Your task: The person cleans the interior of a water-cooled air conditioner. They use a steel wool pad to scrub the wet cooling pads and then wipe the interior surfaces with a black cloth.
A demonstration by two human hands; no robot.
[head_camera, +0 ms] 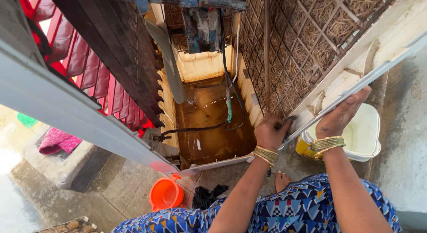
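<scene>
I'm looking down into an opened air cooler [209,121], its brown-stained tank bare at the bottom. My left hand [270,133] is curled tight around the lower corner of the straw-filled side panel [307,46], fingers closed on its frame. My right hand [340,115] grips the panel's white outer edge, thumb on top, fingers wrapped under. The panel leans out from the cooler's right side, over a white bucket [364,137] on the floor. An orange jug [165,194] sits by the cooler's near-left corner.
</scene>
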